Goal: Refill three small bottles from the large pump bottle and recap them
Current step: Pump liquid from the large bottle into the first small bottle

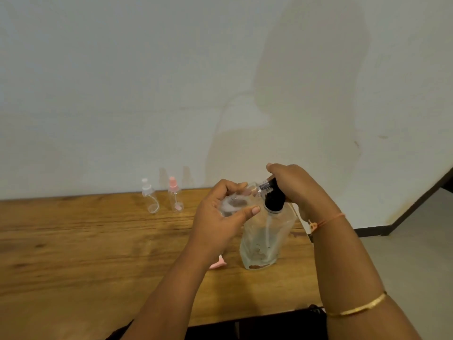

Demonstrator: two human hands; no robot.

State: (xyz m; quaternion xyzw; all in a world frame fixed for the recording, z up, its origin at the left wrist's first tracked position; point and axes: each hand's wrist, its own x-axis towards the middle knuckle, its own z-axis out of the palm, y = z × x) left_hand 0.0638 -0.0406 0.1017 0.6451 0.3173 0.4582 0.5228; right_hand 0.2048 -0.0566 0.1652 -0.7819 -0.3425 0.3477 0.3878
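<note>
From your head camera, your left hand (220, 217) is curled round a small bottle (232, 204), thumb across its front and fingers wrapped behind, so it is gripping. That clear bottle is uncapped and tipped on its side, its threaded neck pointing right and meeting the black top of the pump bottle (264, 241). Your right hand (294, 187) sits over the pump head with its fingers curled down round it, closed on the pump; the nozzle itself is hidden under your palm. The pump bottle is clear with a black collar, stands on the table (98, 253) just right of your left wrist, and leans slightly to the right. How much liquid it or the small bottle holds is too blurred to tell. A pink cap (217, 265) lies on the wood beside the pump bottle's base, partly hidden under your left forearm. Well apart, at the table's far edge by the wall (122, 94), stand two more small clear bottles, close together and upright: a white-capped bottle (149, 197) on the left and a pink-capped bottle (175, 197) on the right. Your right wrist wears an orange thread (328, 220), and a gold bangle (358, 306) sits further up the forearm.
</note>
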